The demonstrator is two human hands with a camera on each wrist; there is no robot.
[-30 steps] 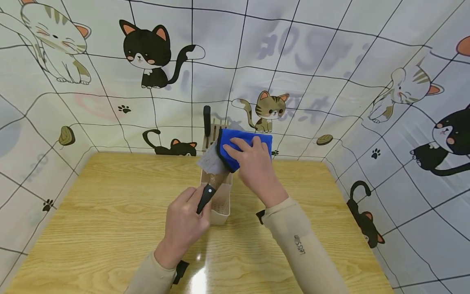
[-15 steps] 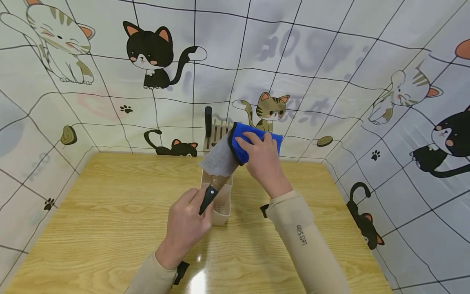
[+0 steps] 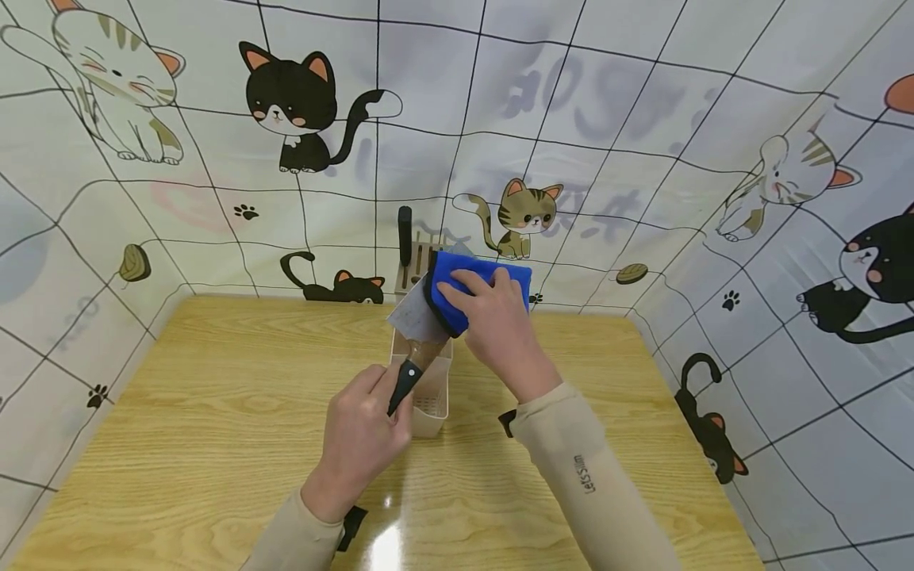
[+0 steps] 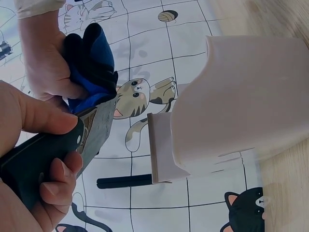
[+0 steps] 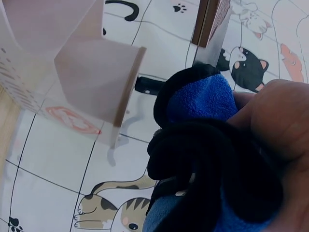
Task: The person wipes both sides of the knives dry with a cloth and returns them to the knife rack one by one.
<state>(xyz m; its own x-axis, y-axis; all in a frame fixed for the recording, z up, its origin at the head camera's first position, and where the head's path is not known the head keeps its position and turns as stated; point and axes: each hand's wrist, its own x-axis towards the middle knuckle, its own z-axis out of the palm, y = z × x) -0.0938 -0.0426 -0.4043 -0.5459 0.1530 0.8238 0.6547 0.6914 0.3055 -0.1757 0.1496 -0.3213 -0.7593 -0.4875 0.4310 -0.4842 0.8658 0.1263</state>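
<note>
My left hand (image 3: 364, 420) grips the black handle of a cleaver (image 3: 416, 317), its wide grey blade slanting up and to the right. Brown marking shows on the blade near the handle. In my right hand (image 3: 503, 329) is a folded blue cloth (image 3: 467, 274) with black edging, laid over the blade's middle and hiding much of it. The left wrist view shows left thumb and fingers curled round the handle, with the cloth (image 4: 94, 63) folded against the blade (image 4: 99, 133). In the right wrist view the cloth (image 5: 200, 101) bunches in the right hand.
A cream knife holder (image 3: 421, 416) with a slotted top stands on the wooden table (image 3: 250, 396), below and behind the cleaver. A black-handled knife (image 3: 405, 236) stands in its slots. Cat-printed sheeting (image 3: 607, 159) surrounds the table at the back and sides.
My right hand slid the cloth up and right along the blade, uncovering more of it, then came back down and left toward the handle. The left hand stayed nearly still.
</note>
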